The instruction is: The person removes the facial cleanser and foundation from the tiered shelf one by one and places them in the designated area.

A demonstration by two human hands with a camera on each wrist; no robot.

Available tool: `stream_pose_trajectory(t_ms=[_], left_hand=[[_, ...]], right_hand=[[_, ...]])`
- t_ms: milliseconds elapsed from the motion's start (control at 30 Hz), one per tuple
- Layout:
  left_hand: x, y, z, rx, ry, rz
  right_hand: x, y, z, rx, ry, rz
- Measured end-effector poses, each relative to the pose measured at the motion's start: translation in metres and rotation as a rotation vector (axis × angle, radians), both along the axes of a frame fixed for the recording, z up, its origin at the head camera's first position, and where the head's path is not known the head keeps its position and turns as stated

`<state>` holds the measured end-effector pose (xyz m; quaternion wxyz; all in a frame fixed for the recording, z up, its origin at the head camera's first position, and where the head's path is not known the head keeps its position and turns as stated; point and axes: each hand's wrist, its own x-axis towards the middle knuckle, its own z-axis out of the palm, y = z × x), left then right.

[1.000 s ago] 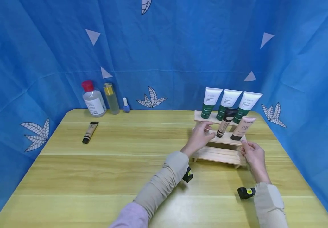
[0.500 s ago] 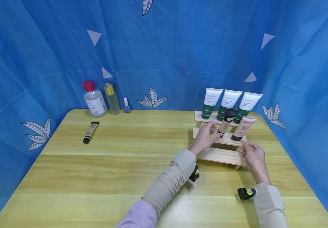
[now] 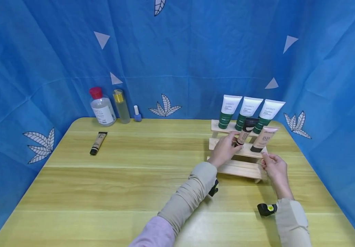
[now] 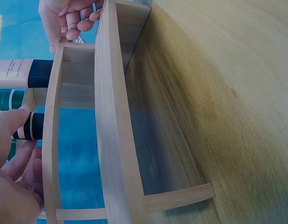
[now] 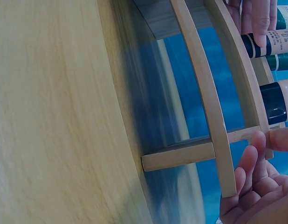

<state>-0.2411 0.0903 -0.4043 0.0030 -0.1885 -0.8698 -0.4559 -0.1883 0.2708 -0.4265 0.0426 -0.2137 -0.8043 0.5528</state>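
On the right of the table stands a three-step wooden display rack [image 3: 239, 169]. My left hand [image 3: 225, 148] pinches a slim beige tube with black ends [image 3: 244, 133] close to its dark cap, which stands at the middle step [image 4: 36, 126]. At the rack's right end, my right hand [image 3: 275, 168] grips the tip of that step between thumb and fingers [image 5: 259, 144]. A pink BB cream tube [image 3: 264, 138] stands cap down beside the slim one. Behind, three white-and-green tubes [image 3: 230, 110] line the top step, two of them partly covered by the front tubes.
A second slim beige tube [image 3: 98, 142] lies on the table [image 3: 119, 192] at left. Along the back edge stand a clear bottle with a red cap [image 3: 103, 111], a gold-capped bottle [image 3: 122, 109] and a small blue nail polish [image 3: 137, 116]. A blue curtain [image 3: 190, 51] hangs behind.
My left hand has moved right along the middle step, from beside the slim tube to pinching it near the cap. My right hand has stayed on the rack's right end.
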Motion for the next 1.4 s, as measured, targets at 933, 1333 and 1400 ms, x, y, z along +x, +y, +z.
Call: stream_pose_trajectory(t_ms=[933,1333,1400], left_hand=[[0.028,-0.015,0.002,0.148,-0.009,-0.007],[0.048,-0.036,0.017,0.289,-0.005,-0.020],[0.052,-0.039,0.018,0.324,-0.007,-0.033]], right_hand=[[0.002,0.000,0.001,-0.040,0.011,0.009],[0.001,0.001,0.001,-0.014,0.010,0.018],[0.002,0.000,0.001,-0.014,0.012,0.018]])
